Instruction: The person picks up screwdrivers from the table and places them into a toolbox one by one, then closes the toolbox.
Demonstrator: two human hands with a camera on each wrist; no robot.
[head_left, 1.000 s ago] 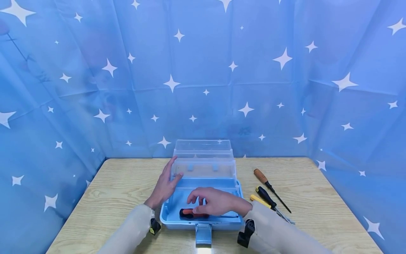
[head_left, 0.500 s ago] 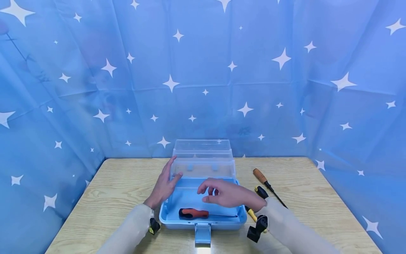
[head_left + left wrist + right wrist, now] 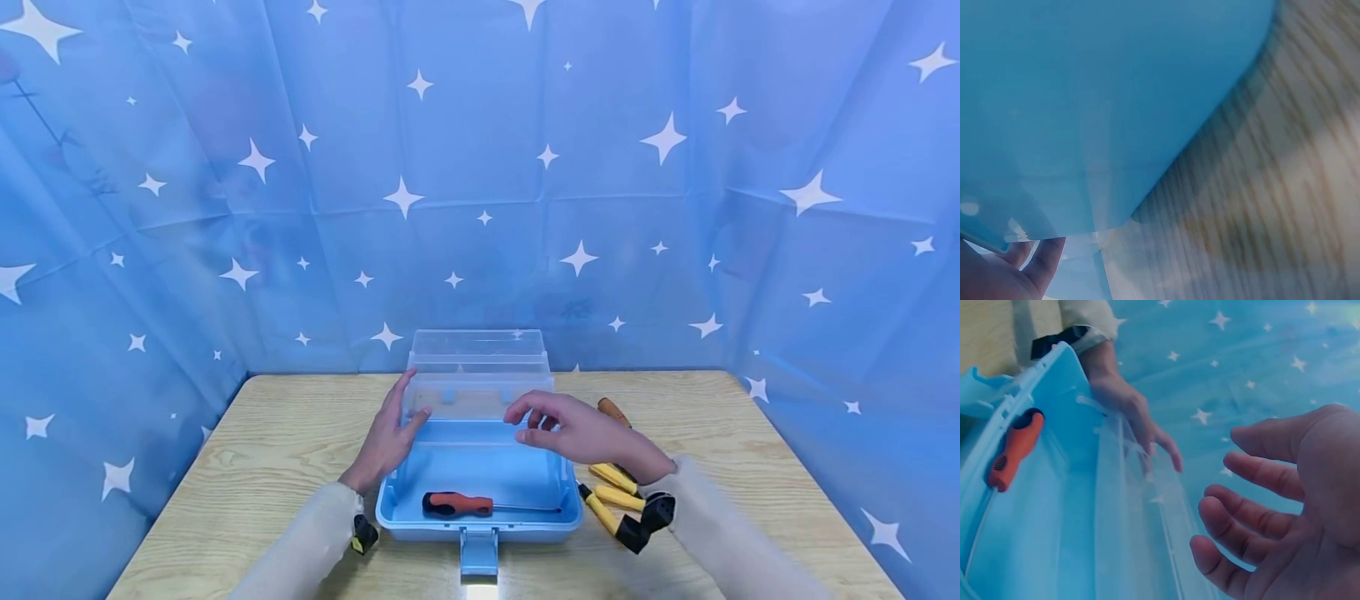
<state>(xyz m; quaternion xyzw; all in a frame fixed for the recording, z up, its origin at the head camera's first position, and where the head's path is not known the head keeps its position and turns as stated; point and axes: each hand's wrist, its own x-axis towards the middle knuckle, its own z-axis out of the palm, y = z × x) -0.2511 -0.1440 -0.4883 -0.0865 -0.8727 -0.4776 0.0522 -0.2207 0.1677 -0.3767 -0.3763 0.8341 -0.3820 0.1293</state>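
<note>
A light-blue toolbox [image 3: 480, 467] stands on the table, its clear lid [image 3: 480, 343] raised at the back. Inside, along the front wall, lies a screwdriver [image 3: 459, 504] with an orange-and-black handle. In the right wrist view, the screwdriver's handle [image 3: 1017, 447] appears at the left. My left hand [image 3: 384, 442] rests at the toolbox's rear left corner, against the lid's side, fingers extended and thumb toward the inside. Over the rear right of the toolbox hovers my right hand [image 3: 573, 427]. Its fingers [image 3: 1254, 519] are loosely bent, and nothing is between them.
Right of the toolbox lie several yellow-handled tools [image 3: 617, 497], partly behind my right wrist. A brown-handled screwdriver [image 3: 612, 409] lies farther back, mostly covered by my right arm. The toolbox's latch [image 3: 479, 552] hangs down at the front. A blue starry curtain [image 3: 480, 183] stands behind the table.
My right hand has risen off the orange-and-black screwdriver, leaving it in the toolbox, and has moved back and to the right. The left hand has kept its place.
</note>
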